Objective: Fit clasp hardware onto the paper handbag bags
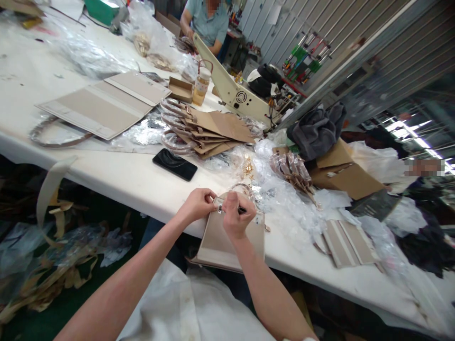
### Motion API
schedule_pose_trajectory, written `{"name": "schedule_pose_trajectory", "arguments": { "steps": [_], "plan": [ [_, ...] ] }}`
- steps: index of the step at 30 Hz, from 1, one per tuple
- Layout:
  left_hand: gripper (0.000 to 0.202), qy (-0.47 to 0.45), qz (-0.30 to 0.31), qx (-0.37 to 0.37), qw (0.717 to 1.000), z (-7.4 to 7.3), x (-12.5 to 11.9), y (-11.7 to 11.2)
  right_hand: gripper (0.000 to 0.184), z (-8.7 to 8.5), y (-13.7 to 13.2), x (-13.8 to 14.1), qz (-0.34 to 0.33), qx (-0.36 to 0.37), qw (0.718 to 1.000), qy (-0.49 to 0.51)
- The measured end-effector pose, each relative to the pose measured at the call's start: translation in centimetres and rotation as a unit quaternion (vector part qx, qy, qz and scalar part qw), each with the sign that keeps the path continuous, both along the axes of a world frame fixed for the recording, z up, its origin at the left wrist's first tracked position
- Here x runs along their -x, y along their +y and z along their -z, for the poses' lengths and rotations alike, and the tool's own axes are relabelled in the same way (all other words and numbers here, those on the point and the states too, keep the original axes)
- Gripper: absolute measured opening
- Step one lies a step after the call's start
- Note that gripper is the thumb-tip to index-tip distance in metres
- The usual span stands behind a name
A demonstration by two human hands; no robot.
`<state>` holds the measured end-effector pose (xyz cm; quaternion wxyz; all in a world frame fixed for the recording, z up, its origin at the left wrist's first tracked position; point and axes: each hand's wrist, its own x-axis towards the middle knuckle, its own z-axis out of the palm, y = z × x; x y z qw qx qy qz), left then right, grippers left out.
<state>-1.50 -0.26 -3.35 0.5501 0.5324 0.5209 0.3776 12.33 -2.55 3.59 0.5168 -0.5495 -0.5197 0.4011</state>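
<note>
A beige bag panel [227, 241] lies over the table's front edge, close to my body, with small metal fittings near its far edge. My left hand [199, 203] is closed at the panel's far left corner, its thumb and fingertips pinching the edge beside a fitting. Over the panel's upper middle, my right hand [239, 213] is wrapped round a dark-handled tool [242, 210]; only the handle's end shows, so its kind is unclear. Just beyond both hands lies a bag handle [241, 186] in clear wrap. Small gold-coloured metal pieces [248, 168] are heaped farther back.
A black phone [175, 164] lies left of my hands. Behind it are stacked brown bag pieces [216, 130], an open beige panel [103, 104] and a bottle [201, 85]. Plastic wrap [295, 208] covers the right side, near another panel [350, 242]. A co-worker [208, 23] sits across the table.
</note>
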Motion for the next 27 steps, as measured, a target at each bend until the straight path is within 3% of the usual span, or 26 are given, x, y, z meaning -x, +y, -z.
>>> {"name": "schedule_pose_trajectory", "arguments": {
  "steps": [3,5,12,16,19,21,24,27],
  "plan": [
    [0.030,0.000,-0.003,-0.007,1.000,0.1,0.0,-0.1,0.067,-0.5,0.7,-0.1,0.062,-0.112,0.991,0.030],
    [0.030,0.000,-0.007,-0.009,1.000,0.2,-0.1,-0.2,0.067,-0.7,1.2,0.0,0.071,-0.124,0.987,0.074],
    [0.025,0.020,0.007,-0.017,1.000,-0.2,0.1,0.1,0.064,-0.1,1.3,0.6,0.061,-0.056,0.996,0.032],
    [0.026,0.041,0.008,-0.018,0.999,-0.6,0.2,0.0,0.069,-1.6,3.1,-0.5,0.030,-0.022,0.992,0.123],
    [0.032,0.025,0.002,-0.010,1.000,-0.6,0.3,-0.4,0.072,-3.7,3.7,-5.4,0.011,0.030,0.983,0.179],
    [0.034,0.016,0.004,-0.009,1.000,-0.6,0.4,-0.5,0.070,-4.5,3.3,-10.4,0.007,0.063,0.990,0.124],
    [0.036,0.003,0.014,-0.001,1.000,-0.5,0.5,-0.4,0.068,-3.7,2.2,-18.4,0.022,0.151,0.984,-0.089],
    [0.039,-0.018,0.025,0.022,0.999,-0.6,0.6,0.0,0.077,-0.9,1.2,-24.4,0.056,0.178,0.920,-0.346]
  ]
}}
